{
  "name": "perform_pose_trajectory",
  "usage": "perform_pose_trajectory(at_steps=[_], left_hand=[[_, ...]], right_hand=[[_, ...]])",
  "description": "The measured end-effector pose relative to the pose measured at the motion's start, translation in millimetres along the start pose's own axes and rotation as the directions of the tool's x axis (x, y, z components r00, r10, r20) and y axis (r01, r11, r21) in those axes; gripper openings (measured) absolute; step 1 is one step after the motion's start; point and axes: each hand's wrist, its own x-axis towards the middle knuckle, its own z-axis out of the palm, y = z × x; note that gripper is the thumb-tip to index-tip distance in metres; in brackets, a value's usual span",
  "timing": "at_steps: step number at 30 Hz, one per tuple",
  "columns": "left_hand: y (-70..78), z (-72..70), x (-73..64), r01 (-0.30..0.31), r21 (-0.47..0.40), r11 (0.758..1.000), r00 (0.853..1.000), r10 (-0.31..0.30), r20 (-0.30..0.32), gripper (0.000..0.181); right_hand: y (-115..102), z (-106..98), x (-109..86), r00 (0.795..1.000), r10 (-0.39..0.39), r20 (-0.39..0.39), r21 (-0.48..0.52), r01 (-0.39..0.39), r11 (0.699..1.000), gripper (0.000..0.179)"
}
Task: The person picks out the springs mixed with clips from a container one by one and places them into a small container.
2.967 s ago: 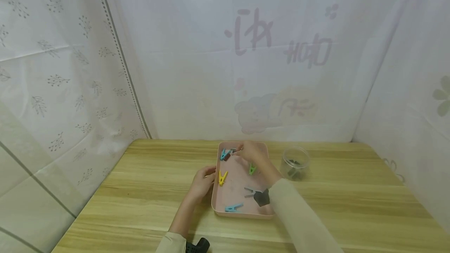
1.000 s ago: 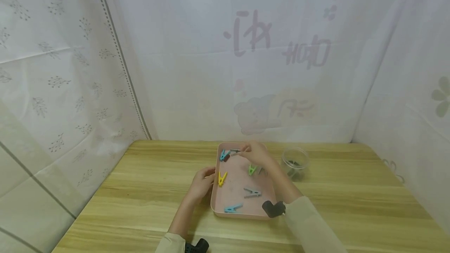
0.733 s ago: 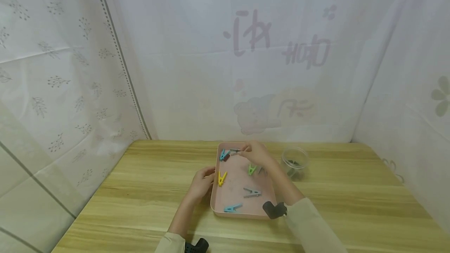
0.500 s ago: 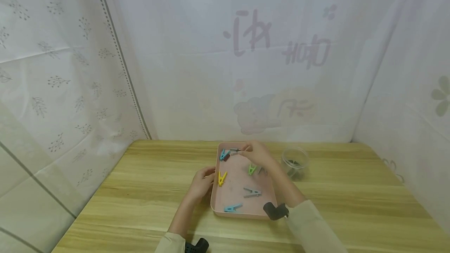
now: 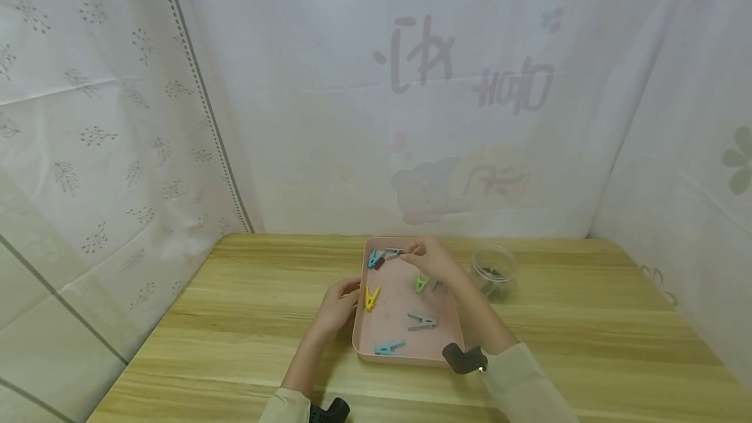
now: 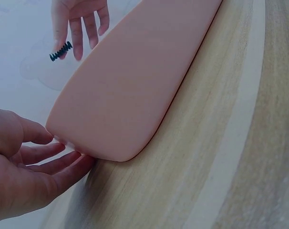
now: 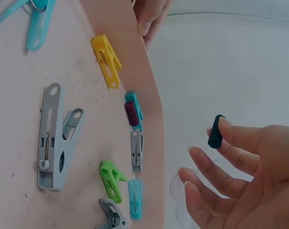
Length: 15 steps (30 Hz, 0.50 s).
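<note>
My right hand [image 5: 431, 258] is over the far right part of the pink tray [image 5: 390, 302]. In the right wrist view its thumb and index finger pinch a small dark green ribbed coil [image 7: 215, 131]; the other fingers spread loosely. My left hand [image 5: 337, 305] rests at the tray's left side, fingertips against the outer wall in the left wrist view. Inside the tray lie a yellow clothespin [image 5: 371, 299], a green clothespin [image 5: 421, 284], blue clothespins and grey clothespins. A dark red coil [image 7: 131, 113] lies against a blue clothespin [image 7: 139, 125] there.
A clear round jar [image 5: 493, 263] stands right of the tray, with dark pieces [image 5: 492, 284] in it. The wooden table [image 5: 258, 299] ends at the back near a patterned white curtain [image 5: 329, 149].
Compared with three seconds ago, my right hand has shifted slightly right, and a grey clothespin at the tray's far end shows more. My left hand has stayed at the tray's side.
</note>
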Motion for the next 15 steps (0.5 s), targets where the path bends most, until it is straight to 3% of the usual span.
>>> perform_pose_trajectory(at_steps=[15], left_hand=[[1.0,-0.1,0.5,-0.003,0.039,0.999,1.000,0.003,-0.006,0.040]], right_hand=[[3.0,1.4,-7.5,1.000,0.002,-0.027,0.018,-0.001,1.000,0.017]])
